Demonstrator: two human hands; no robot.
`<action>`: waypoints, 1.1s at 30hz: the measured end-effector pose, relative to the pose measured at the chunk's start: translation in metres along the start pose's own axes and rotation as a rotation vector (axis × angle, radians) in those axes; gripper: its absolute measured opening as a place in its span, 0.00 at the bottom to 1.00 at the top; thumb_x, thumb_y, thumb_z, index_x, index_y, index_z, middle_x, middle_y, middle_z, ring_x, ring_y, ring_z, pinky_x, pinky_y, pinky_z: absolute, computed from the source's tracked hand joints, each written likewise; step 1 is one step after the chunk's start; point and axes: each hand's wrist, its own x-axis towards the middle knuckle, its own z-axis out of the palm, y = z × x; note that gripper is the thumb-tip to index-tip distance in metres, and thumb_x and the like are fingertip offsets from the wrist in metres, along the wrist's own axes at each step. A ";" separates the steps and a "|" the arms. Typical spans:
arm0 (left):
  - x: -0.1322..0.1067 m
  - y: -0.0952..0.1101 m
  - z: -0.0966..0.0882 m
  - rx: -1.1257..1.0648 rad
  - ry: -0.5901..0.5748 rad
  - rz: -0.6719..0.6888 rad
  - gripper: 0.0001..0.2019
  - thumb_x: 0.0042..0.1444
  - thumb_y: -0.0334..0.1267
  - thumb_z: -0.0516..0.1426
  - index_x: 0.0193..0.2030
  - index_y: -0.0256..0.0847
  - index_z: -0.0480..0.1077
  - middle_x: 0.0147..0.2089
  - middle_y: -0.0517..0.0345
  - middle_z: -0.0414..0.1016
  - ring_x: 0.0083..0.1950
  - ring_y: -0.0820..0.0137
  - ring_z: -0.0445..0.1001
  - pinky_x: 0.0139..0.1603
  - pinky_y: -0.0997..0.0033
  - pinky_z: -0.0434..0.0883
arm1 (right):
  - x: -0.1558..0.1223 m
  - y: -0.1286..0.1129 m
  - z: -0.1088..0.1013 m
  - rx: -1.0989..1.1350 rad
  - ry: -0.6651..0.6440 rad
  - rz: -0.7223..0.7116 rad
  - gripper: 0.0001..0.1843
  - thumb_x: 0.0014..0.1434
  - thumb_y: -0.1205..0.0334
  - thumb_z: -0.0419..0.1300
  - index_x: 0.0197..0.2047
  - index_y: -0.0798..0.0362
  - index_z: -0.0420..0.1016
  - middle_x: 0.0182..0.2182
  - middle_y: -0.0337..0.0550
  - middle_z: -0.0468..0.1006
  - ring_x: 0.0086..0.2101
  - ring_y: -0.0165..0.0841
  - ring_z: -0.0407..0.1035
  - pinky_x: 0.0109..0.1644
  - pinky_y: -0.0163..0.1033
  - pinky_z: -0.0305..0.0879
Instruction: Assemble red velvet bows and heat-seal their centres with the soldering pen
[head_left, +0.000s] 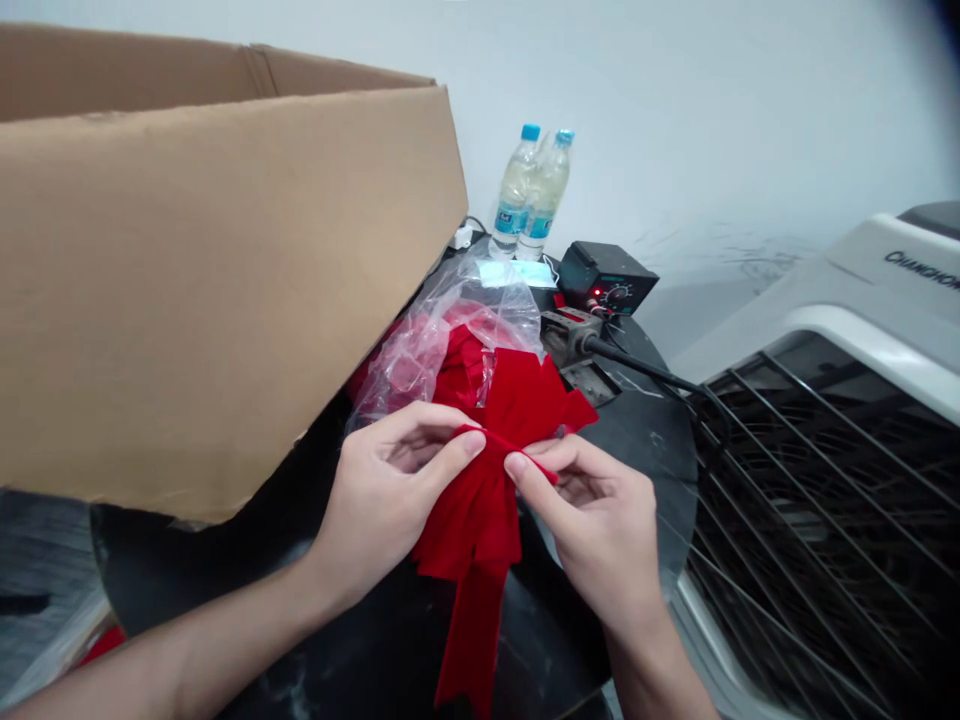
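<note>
Velvet bow [476,490] between left hand [390,490] and right hand [592,525], over round surface [645,470]. Plastic bag [457,340] behind it; water bottles [531,190] farther back, soldering station [606,278] to their right. Cardboard box [210,280] left, seemingly overhanging surface; fan unit [817,480] far right.

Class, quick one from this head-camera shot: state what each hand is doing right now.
Left hand: closed, pinching the red velvet bow.
Right hand: closed, pinching the same bow.

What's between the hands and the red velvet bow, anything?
Nothing visible. The left hand and right hand pinch the red velvet bow directly at its narrow band. The clear plastic bag lies beyond the bow, not between.
</note>
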 end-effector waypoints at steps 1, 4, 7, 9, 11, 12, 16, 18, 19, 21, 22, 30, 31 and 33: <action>0.000 -0.001 0.000 -0.019 0.002 -0.023 0.04 0.58 0.37 0.70 0.38 0.42 0.81 0.38 0.63 0.84 0.40 0.78 0.81 0.45 0.87 0.74 | 0.000 0.000 0.000 0.007 -0.012 0.018 0.09 0.58 0.65 0.72 0.28 0.52 0.78 0.26 0.36 0.82 0.27 0.25 0.76 0.32 0.24 0.73; 0.002 -0.004 -0.001 -0.149 -0.010 -0.121 0.06 0.55 0.36 0.71 0.39 0.41 0.81 0.37 0.61 0.84 0.38 0.77 0.80 0.43 0.86 0.74 | 0.001 -0.001 -0.002 0.013 -0.036 0.037 0.10 0.58 0.64 0.72 0.27 0.52 0.78 0.25 0.36 0.81 0.25 0.25 0.75 0.30 0.24 0.72; 0.005 -0.004 -0.001 -0.319 -0.037 -0.253 0.09 0.53 0.33 0.72 0.39 0.40 0.81 0.35 0.61 0.84 0.36 0.78 0.79 0.40 0.85 0.74 | 0.002 -0.001 -0.002 -0.005 -0.037 0.012 0.11 0.59 0.63 0.72 0.27 0.52 0.77 0.24 0.35 0.80 0.24 0.25 0.73 0.28 0.25 0.69; 0.007 -0.003 -0.002 -0.407 -0.071 -0.341 0.09 0.52 0.33 0.73 0.39 0.39 0.81 0.34 0.61 0.83 0.35 0.78 0.79 0.39 0.85 0.74 | 0.002 0.000 -0.001 -0.027 -0.034 -0.005 0.11 0.59 0.63 0.71 0.27 0.52 0.76 0.23 0.35 0.79 0.24 0.25 0.72 0.28 0.26 0.68; 0.010 -0.001 -0.004 -0.463 -0.112 -0.415 0.10 0.51 0.33 0.73 0.38 0.38 0.80 0.33 0.61 0.82 0.34 0.79 0.79 0.38 0.85 0.74 | 0.002 0.001 -0.001 -0.047 -0.039 -0.027 0.11 0.60 0.64 0.71 0.28 0.52 0.75 0.23 0.35 0.79 0.24 0.25 0.71 0.28 0.27 0.67; 0.012 -0.001 -0.006 -0.483 -0.137 -0.450 0.11 0.50 0.33 0.74 0.38 0.37 0.80 0.32 0.61 0.81 0.33 0.79 0.78 0.37 0.85 0.73 | 0.001 0.001 -0.002 -0.053 -0.047 -0.039 0.11 0.60 0.64 0.70 0.28 0.52 0.75 0.24 0.35 0.78 0.24 0.25 0.71 0.28 0.27 0.67; 0.017 -0.002 -0.013 -0.516 -0.284 -0.547 0.16 0.45 0.31 0.76 0.38 0.38 0.77 0.29 0.62 0.78 0.28 0.80 0.75 0.32 0.84 0.70 | -0.002 0.001 -0.008 -0.040 -0.129 -0.076 0.09 0.63 0.64 0.69 0.32 0.50 0.75 0.26 0.34 0.78 0.26 0.25 0.71 0.30 0.27 0.66; 0.018 -0.003 -0.015 -0.511 -0.355 -0.540 0.17 0.44 0.30 0.76 0.37 0.39 0.74 0.28 0.63 0.77 0.27 0.79 0.73 0.31 0.82 0.68 | -0.002 0.001 -0.011 -0.028 -0.186 -0.092 0.08 0.64 0.64 0.69 0.34 0.50 0.75 0.29 0.35 0.78 0.29 0.26 0.72 0.33 0.29 0.68; 0.017 -0.003 -0.016 -0.505 -0.382 -0.529 0.18 0.44 0.31 0.75 0.37 0.40 0.73 0.28 0.64 0.76 0.27 0.78 0.72 0.31 0.80 0.67 | -0.002 0.000 -0.013 -0.024 -0.210 -0.102 0.08 0.64 0.65 0.68 0.34 0.50 0.74 0.30 0.35 0.77 0.30 0.27 0.72 0.35 0.30 0.69; 0.017 -0.004 -0.017 -0.500 -0.424 -0.511 0.18 0.45 0.32 0.75 0.36 0.41 0.71 0.29 0.64 0.76 0.28 0.76 0.73 0.33 0.78 0.68 | -0.003 -0.001 -0.015 -0.023 -0.250 -0.110 0.08 0.64 0.65 0.68 0.34 0.49 0.73 0.31 0.36 0.77 0.31 0.28 0.72 0.35 0.31 0.70; 0.016 -0.005 -0.017 -0.500 -0.443 -0.506 0.18 0.46 0.34 0.75 0.35 0.41 0.71 0.30 0.63 0.76 0.29 0.75 0.74 0.34 0.76 0.69 | -0.003 -0.002 -0.016 -0.027 -0.267 -0.110 0.08 0.64 0.65 0.68 0.34 0.49 0.73 0.31 0.36 0.76 0.30 0.28 0.72 0.35 0.32 0.69; 0.013 -0.011 -0.009 -0.299 -0.293 -0.263 0.12 0.47 0.35 0.75 0.34 0.38 0.78 0.37 0.57 0.81 0.42 0.68 0.79 0.49 0.70 0.73 | -0.009 -0.006 -0.021 -0.185 -0.252 -0.146 0.06 0.65 0.65 0.67 0.37 0.47 0.73 0.31 0.35 0.75 0.30 0.30 0.72 0.34 0.34 0.69; 0.012 -0.011 -0.008 -0.239 -0.253 -0.214 0.10 0.48 0.35 0.74 0.35 0.38 0.80 0.37 0.56 0.81 0.42 0.68 0.79 0.49 0.71 0.73 | -0.009 -0.006 -0.021 -0.225 -0.230 -0.155 0.06 0.66 0.65 0.66 0.38 0.47 0.73 0.30 0.35 0.75 0.29 0.30 0.72 0.34 0.34 0.68; 0.009 -0.008 -0.006 -0.128 -0.193 -0.148 0.06 0.52 0.35 0.72 0.36 0.39 0.83 0.36 0.57 0.82 0.42 0.67 0.80 0.47 0.72 0.75 | -0.007 -0.007 -0.021 -0.300 -0.188 -0.172 0.06 0.66 0.65 0.66 0.38 0.47 0.73 0.31 0.35 0.75 0.30 0.30 0.72 0.35 0.34 0.68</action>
